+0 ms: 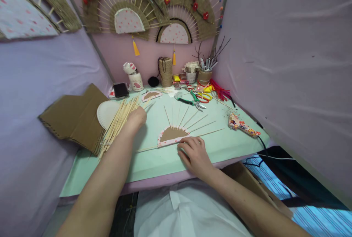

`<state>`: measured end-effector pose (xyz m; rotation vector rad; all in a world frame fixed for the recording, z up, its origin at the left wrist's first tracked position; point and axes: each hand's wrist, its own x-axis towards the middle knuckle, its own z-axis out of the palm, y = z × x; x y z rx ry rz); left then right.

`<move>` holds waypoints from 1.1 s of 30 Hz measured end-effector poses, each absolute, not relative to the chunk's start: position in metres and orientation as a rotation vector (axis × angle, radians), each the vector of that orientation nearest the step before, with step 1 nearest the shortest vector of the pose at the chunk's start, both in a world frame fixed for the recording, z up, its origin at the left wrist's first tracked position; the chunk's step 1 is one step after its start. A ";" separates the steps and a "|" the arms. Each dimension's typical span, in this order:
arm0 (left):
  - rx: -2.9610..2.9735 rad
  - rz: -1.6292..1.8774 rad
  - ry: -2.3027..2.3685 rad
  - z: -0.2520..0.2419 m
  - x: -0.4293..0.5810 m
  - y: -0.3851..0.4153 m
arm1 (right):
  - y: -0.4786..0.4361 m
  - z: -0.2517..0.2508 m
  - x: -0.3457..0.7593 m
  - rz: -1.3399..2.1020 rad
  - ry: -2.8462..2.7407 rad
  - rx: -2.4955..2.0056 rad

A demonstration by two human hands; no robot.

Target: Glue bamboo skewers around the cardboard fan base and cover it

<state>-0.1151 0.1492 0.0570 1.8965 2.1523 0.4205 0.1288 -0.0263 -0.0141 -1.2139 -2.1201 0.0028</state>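
Observation:
A half-circle piece of brown cardboard [173, 134] with a pink-dotted white fabric border lies on the table, its flat side towards me. Several thin wooden sticks [194, 119] fan out from its curved edge, and two more extend along its base. My right hand [194, 153] rests at the lower right of this piece, fingers spread and touching its straight edge. My left hand [137, 117] is over the right side of a big bundle of wooden sticks [117, 121]. Its fingers are hidden behind the back of the hand, and a thin pale piece shows just beyond it.
Brown cardboard [75, 116] and a white rounded piece [106, 113] lie left. Green-handled pliers [191, 99], scissors [205, 97] and a twine spool [165, 72] are farther back. A flower-patterned glue gun [242, 125] with a cord lies right. Decorated fans [176, 13] hang on the wall.

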 end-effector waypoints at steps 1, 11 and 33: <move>1.875 0.427 2.188 0.061 -0.116 0.142 | -0.027 -0.013 0.129 0.003 -2.127 -1.207; 1.212 1.480 1.445 0.062 -0.099 0.058 | -0.027 -0.010 0.127 -0.019 -2.221 -1.147; 0.781 1.834 0.981 0.040 -0.090 0.040 | -0.027 -0.014 0.111 -0.029 -2.295 -1.197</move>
